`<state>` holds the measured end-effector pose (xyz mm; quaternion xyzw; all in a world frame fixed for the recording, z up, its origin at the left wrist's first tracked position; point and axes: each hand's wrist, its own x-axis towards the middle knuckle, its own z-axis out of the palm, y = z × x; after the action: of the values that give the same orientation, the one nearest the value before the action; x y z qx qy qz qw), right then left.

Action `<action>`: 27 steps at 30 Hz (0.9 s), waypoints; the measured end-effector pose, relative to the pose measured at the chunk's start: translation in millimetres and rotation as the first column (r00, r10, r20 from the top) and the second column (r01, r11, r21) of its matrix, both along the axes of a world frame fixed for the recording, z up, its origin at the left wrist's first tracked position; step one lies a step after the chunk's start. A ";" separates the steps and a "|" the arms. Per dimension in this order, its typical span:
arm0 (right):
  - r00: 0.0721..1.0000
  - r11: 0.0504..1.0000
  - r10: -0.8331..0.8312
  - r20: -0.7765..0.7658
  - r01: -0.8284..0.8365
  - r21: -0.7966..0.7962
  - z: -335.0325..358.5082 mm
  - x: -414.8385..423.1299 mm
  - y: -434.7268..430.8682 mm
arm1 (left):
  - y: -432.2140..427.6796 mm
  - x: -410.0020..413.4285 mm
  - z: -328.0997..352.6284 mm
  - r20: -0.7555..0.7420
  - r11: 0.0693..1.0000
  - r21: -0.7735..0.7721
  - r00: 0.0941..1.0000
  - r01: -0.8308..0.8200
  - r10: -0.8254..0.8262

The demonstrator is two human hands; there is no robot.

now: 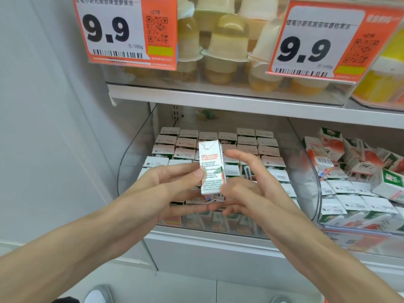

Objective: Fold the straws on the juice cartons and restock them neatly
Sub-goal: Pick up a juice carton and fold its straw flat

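Note:
A small white juice carton [211,169] with red and green print stands upright between my hands, in front of a clear shelf bin [129,162]. My left hand [172,189] holds it, thumb pressed on its printed side and fingers under its base. My right hand [247,184] is on the carton's right side; its index finger and thumb reach behind the carton and its lower fingers curl at the base. I cannot make out the straw. Several cartons [247,147] stand in neat rows inside the bin.
A second bin on the right holds a jumbled heap of cartons [349,162]. The shelf above [218,99] carries jelly cups [220,49] behind two orange 9.9 price tags [124,29]. A grey wall stands to the left. Shoes show on the tiled floor below.

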<state>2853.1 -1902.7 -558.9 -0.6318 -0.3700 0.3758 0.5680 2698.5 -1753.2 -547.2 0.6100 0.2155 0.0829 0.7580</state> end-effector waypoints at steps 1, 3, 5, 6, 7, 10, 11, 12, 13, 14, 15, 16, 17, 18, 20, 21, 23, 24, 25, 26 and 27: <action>1.000 1.000 -0.003 0.002 0.003 -0.002 -1.5 0.2 0.8 | -0.3 -0.6 -0.2 0.015 1.000 0.021 1.000 0.003 -0.003; 1.000 1.000 -0.009 0.010 0.009 -0.011 -3.3 0.3 2.1 | 1.3 -1.6 -1.9 0.038 0.998 0.062 0.999 -0.028 0.026; 1.000 1.000 -0.021 0.018 0.021 -0.015 -3.6 -0.1 3.6 | 2.8 -1.0 -3.1 0.047 0.994 0.095 0.997 -0.058 0.054; 0.999 1.000 -0.027 0.022 0.027 -0.015 -3.8 -0.1 3.9 | 3.1 -0.6 -3.7 0.049 0.992 0.101 0.997 -0.070 0.065; 0.999 0.999 -0.032 0.029 0.033 -0.017 -3.6 -0.7 4.3 | 3.5 -0.1 -4.6 0.051 0.991 0.103 0.996 -0.083 0.079; 0.997 0.999 -0.040 0.065 0.041 -0.009 -2.9 -2.0 4.4 | 5.1 -0.5 -6.4 0.066 0.986 0.106 0.990 -0.130 0.124; 0.996 0.999 -0.047 0.079 0.047 0.002 -3.0 -2.1 4.6 | 5.9 -0.9 -6.9 0.072 0.983 0.111 0.988 -0.148 0.140; 0.994 0.998 -0.058 0.092 0.057 0.017 -2.7 -2.2 4.7 | 7.0 -1.5 -7.7 0.075 0.980 0.119 0.986 -0.160 0.152; 0.992 0.997 -0.071 0.104 0.068 0.033 -2.8 -2.2 5.1 | 7.8 -1.9 -8.5 0.074 0.978 0.129 0.985 -0.163 0.154; 0.990 0.996 -0.082 0.115 0.077 0.044 -3.0 -2.0 5.2 | 8.2 -2.3 -9.3 0.069 0.978 0.133 0.986 -0.159 0.151; 0.988 0.995 -0.092 0.126 0.086 0.052 -3.7 -1.6 5.2 | 8.4 -2.3 -10.2 0.065 0.979 0.133 0.987 -0.157 0.150; 0.986 0.994 -0.099 0.132 0.092 0.056 -3.9 -1.1 5.1 | 8.7 -2.2 -10.7 0.065 0.978 0.132 0.986 -0.159 0.151; 0.986 0.994 -0.101 0.135 0.094 0.059 -3.9 -0.6 5.0 | 8.9 -2.0 -10.8 0.070 0.977 0.135 0.985 -0.164 0.155; 0.986 0.994 -0.099 0.134 0.091 0.061 -3.9 -0.2 4.7 | 9.1 -1.7 -10.4 0.078 0.976 0.138 0.984 -0.170 0.161; 0.990 0.995 -0.088 0.113 0.082 0.062 -4.5 0.7 3.9 | 10.0 -1.1 -9.4 0.092 0.973 0.135 0.980 -0.188 0.176; 0.992 0.995 -0.083 0.091 0.078 0.057 -4.7 1.2 3.1 | 10.6 -0.5 -9.2 0.094 0.971 0.136 0.978 -0.199 0.187; 0.997 0.997 -0.061 0.043 0.059 0.042 -3.7 1.7 0.6 | 11.8 0.6 -9.8 0.091 0.966 0.157 0.977 -0.206 0.193; 0.999 0.999 -0.039 0.026 0.038 0.034 -2.0 1.7 0.5 | 12.7 0.4 -9.7 0.090 0.965 0.176 0.979 -0.194 0.181; 1.000 1.000 -0.016 0.007 0.016 0.021 -1.0 1.4 -1.0 | 12.1 0.9 -10.1 0.083 0.968 0.190 0.985 -0.163 0.149; 1.000 1.000 0.005 -0.010 -0.005 0.009 0.5 0.6 -1.5 | 11.8 0.6 -9.4 0.074 0.971 0.205 0.991 -0.121 0.108; 1.000 1.000 0.017 -0.023 -0.017 -0.002 0.8 -0.1 -1.8 | 11.0 0.0 -8.8 0.059 0.972 0.222 0.996 -0.072 0.061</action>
<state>2853.0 -1904.6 -558.0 -0.6248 -0.3686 0.3882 0.5684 2698.5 -1742.3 -556.0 0.6815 0.2055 0.1477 0.6866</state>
